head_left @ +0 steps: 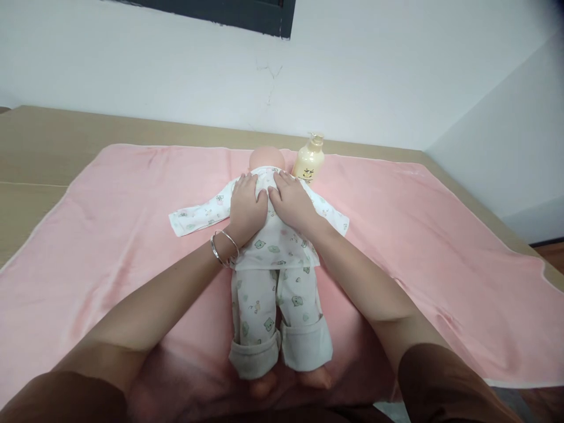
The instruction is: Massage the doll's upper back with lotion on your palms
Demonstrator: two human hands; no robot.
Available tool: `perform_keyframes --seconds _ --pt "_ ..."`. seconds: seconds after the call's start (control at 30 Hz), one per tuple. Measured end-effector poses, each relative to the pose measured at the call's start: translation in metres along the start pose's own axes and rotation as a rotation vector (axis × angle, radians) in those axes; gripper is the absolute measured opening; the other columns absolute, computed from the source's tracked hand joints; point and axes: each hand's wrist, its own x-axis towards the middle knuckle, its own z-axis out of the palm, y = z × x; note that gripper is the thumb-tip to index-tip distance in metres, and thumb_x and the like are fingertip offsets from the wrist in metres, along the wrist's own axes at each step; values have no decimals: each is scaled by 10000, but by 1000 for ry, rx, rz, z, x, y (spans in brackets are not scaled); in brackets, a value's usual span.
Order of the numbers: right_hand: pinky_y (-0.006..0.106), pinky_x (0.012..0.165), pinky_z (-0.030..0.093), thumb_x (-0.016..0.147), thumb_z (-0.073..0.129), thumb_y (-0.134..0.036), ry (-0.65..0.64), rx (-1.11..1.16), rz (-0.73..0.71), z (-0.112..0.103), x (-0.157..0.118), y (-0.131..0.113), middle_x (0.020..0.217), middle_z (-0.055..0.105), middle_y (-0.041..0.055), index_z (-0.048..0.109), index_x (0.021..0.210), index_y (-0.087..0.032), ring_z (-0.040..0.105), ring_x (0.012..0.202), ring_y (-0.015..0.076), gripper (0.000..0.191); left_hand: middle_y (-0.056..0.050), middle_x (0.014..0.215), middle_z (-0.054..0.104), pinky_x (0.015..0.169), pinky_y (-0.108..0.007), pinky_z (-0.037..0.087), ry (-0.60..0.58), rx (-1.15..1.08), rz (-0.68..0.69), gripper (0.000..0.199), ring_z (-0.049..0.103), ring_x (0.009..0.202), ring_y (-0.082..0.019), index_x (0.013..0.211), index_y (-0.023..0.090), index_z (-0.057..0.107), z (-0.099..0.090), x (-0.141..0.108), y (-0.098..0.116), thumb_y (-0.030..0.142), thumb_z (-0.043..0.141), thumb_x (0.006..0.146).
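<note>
A baby doll in a white patterned top (275, 238) and matching trousers (297, 299) with rolled cuffs lies face down, its bald head (267, 158) away from me and its feet toward me. My left hand (247, 205) rests flat on the left side of its upper back, fingers spread slightly. On the right side lies my right hand (293, 202), also flat, the two thumbs nearly meeting. Neither hand grips anything. The doll's sleeves stretch out to both sides.
Under the doll is a pink cloth (396, 235) over a wooden table (66, 132). A cream pump bottle (309, 158) stands just right of the doll's head. Behind the table rises a white wall (176, 70) with a dark frame (264, 14) at the top.
</note>
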Motion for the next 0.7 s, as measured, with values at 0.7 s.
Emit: perform_keyframes --seconds 0.7 --pt "502 1221 361 1046 354 -332 32 -93 74 1 -4 -3 1493 557 249 523 1436 14 465 1458 360 549 -229 1428 603 1236 -548 388 -147 303 114 518 521 1391 -344 1360 18 566 -8 15 -3 231 386 924"
